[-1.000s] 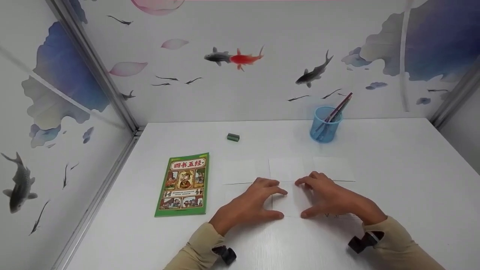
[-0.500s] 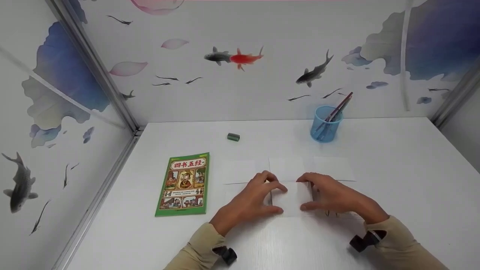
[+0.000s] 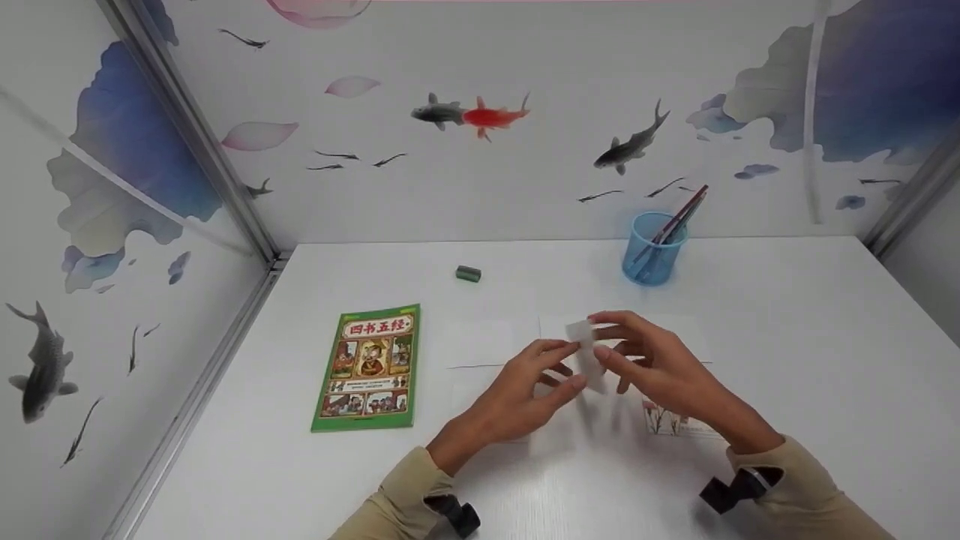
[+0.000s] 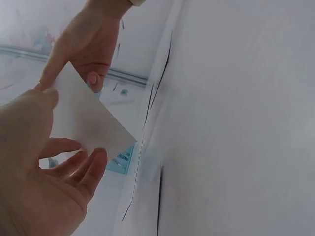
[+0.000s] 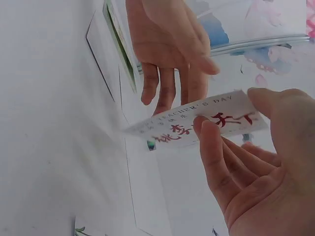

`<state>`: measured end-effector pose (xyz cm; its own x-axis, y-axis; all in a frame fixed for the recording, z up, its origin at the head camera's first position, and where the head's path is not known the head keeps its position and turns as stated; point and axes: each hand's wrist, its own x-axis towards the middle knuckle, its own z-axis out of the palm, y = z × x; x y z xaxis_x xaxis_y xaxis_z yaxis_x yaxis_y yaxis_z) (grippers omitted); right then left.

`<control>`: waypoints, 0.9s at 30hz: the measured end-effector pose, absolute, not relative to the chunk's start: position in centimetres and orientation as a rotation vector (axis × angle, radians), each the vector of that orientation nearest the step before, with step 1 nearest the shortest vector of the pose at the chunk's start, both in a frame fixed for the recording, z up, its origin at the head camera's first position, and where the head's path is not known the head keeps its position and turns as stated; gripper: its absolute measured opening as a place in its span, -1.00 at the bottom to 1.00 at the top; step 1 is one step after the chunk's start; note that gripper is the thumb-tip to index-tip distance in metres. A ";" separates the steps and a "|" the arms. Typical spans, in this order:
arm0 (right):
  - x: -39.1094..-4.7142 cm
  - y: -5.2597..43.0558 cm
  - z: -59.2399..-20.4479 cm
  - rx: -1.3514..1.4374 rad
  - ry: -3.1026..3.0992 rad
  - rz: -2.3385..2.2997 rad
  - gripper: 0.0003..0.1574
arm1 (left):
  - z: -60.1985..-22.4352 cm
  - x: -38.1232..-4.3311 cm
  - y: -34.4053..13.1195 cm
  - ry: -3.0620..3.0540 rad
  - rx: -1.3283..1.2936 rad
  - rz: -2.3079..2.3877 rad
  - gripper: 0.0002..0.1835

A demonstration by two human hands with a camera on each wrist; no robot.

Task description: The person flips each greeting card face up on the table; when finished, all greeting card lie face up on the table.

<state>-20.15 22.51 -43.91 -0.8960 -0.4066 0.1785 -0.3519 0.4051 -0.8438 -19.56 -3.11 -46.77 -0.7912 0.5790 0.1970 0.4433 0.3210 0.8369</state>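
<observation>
A small white card point(image 3: 589, 367) is raised off the table between my hands, tilted on edge. My right hand point(image 3: 660, 367) pinches it between thumb and fingers. In the right wrist view the card point(image 5: 231, 105) shows red brush characters and the small print "Teacher's Day"; its other side point(image 4: 88, 118) looks plain white in the left wrist view. My left hand point(image 3: 525, 390) is close against the card's left side, fingers loosely extended. In the right wrist view the left thumb stands off the card and some fingertips are hidden behind it.
White cards point(image 3: 487, 341) lie flat behind my hands, faint against the table. A flower-printed card point(image 3: 664, 421) lies under my right wrist. A green book point(image 3: 365, 367) is at left, a small green cylinder point(image 3: 469, 274) behind, and a blue pen cup point(image 3: 651, 251) back right.
Both hands were down around the card, which lay near the table; now it is lifted and turned on edge. The right hand has risen, uncovering more of the flower-printed card.
</observation>
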 end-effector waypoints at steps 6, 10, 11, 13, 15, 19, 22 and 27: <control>-20.1 22.1 -44.4 -0.903 2.683 -1.449 -0.54 | -47.1 -19.2 -2.8 2.167 0.858 1.675 -0.40; -20.2 22.2 -44.8 -0.800 2.840 -1.351 -0.29 | -47.3 -19.1 -2.7 2.124 0.858 1.698 -0.40; -20.2 22.2 -44.8 -0.748 2.870 -1.336 -0.28 | -47.3 -19.1 -2.7 2.113 0.847 1.714 -0.39; -20.3 22.4 -44.9 -0.642 2.922 -1.309 -0.29 | -47.3 -19.2 -2.7 2.094 0.812 1.758 -0.36; -20.4 22.5 -44.9 -0.543 2.967 -1.277 -0.27 | -47.3 -19.2 -2.7 2.078 0.758 1.813 -0.31; -20.6 22.8 -44.8 -0.414 2.983 -1.192 -0.11 | -47.3 -19.4 -2.7 2.007 0.660 1.929 -0.31; -20.5 22.9 -44.7 -0.368 2.980 -1.097 0.03 | -47.4 -19.6 -2.7 1.984 0.652 1.952 -0.41; -20.2 22.6 -44.7 -0.464 2.989 -1.086 0.15 | -47.7 -19.6 -2.7 2.126 0.699 1.863 -0.61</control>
